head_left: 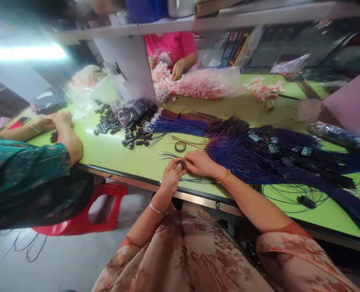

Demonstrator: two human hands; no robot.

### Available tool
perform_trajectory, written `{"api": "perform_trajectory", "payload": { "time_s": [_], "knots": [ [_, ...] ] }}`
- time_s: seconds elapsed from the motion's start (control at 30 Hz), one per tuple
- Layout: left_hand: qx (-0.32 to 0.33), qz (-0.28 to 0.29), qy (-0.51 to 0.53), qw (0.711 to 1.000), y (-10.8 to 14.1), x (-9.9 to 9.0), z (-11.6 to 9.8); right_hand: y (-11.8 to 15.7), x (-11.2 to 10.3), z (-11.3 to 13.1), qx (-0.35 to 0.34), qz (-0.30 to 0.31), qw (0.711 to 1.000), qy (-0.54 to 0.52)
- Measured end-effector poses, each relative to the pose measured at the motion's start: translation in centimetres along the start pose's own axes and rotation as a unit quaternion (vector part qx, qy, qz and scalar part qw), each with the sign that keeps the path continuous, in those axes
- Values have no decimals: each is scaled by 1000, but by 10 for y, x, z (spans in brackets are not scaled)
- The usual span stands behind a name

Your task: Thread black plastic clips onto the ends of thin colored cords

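At the table's front edge, my left hand pinches a small black connector between thumb and fingers. My right hand meets it from the right with its fingertips closed against the connector's side; whatever they pinch is hidden. Dark wires pass below my right hand along the table edge. Just beyond my hands lie a roll of tape and a few loose wire ends. Loose black connectors are scattered farther to the left.
Bundled blue wires with black parts cover the right of the green table. Pink pieces in a clear bag lie across from me, by a co-worker in pink. Another co-worker's hands are at left, near a red stool.
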State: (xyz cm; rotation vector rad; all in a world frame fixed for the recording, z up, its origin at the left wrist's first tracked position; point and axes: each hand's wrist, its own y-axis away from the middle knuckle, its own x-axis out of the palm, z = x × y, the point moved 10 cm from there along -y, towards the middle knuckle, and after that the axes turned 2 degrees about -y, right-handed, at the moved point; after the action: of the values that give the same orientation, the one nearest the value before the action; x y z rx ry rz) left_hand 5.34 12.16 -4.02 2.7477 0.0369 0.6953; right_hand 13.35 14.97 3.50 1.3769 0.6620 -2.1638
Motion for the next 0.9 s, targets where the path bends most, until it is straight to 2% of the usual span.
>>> {"api": "perform_trajectory", "payload": {
  "time_s": [0.1,0.27,0.43,0.63,0.7,0.73,0.8,0.9],
  "knots": [
    [2,-8,-15,1000,1,0,-1,1,0,1,-4,-19,1000,-7],
    [-11,12,-15,1000,3,5,0,5,-5,-3,9,-45,997,-59],
    [-20,10,-22,1000,2,3,1,4,-5,-6,20,-37,998,-53],
    [-13,6,-4,1000,2,2,-2,9,-10,8,4,17,998,-55],
    [-15,13,5,1000,2,3,-2,10,-16,7,12,12,998,-57],
    [-21,15,10,1000,2,2,-1,10,-23,4,20,-6,997,-71],
    [-32,16,17,999,2,1,1,13,-47,-11,45,-90,988,-113],
    [-44,14,14,999,3,0,3,39,-100,-61,135,-288,941,-119]
  ]
}}
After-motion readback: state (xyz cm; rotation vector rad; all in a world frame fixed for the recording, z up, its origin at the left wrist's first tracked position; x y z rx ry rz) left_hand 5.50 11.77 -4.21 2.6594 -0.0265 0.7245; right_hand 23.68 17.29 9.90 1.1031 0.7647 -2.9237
